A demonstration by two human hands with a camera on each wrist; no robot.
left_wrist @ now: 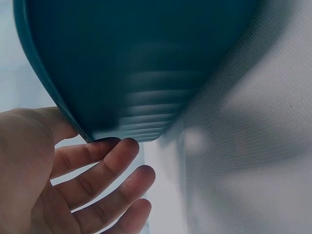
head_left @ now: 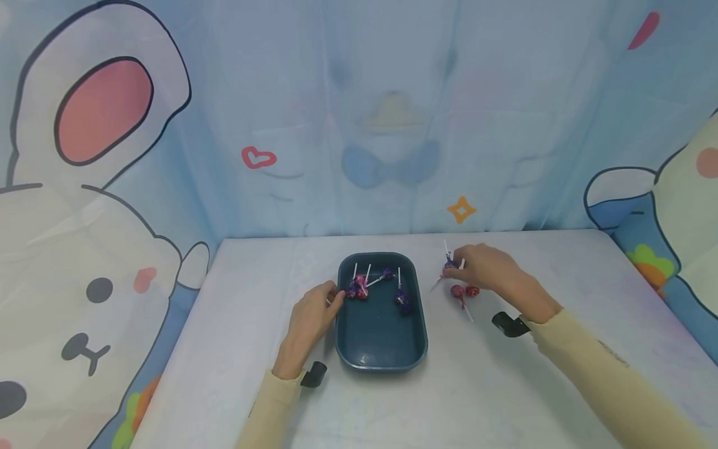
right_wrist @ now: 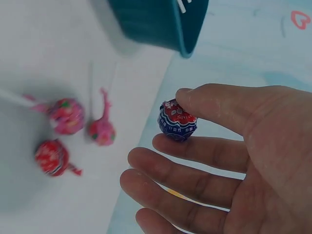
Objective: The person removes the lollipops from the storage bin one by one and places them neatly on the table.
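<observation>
A dark teal tray sits on the table, with several wrapped lollipops inside its far half. My left hand is at the tray's left side; the left wrist view shows thumb and forefinger pinching the rim. Right of the tray, my right hand pinches a blue-and-red wrapped lollipop by its head, between thumb and forefinger. The other fingers are extended. Below that hand lie a red lollipop and two pink lollipops on the table.
A pale cloth covers the table. Behind it hangs a blue curtain printed with cartoon animals. A dark wrist camera is worn at the right wrist and another wrist camera at the left.
</observation>
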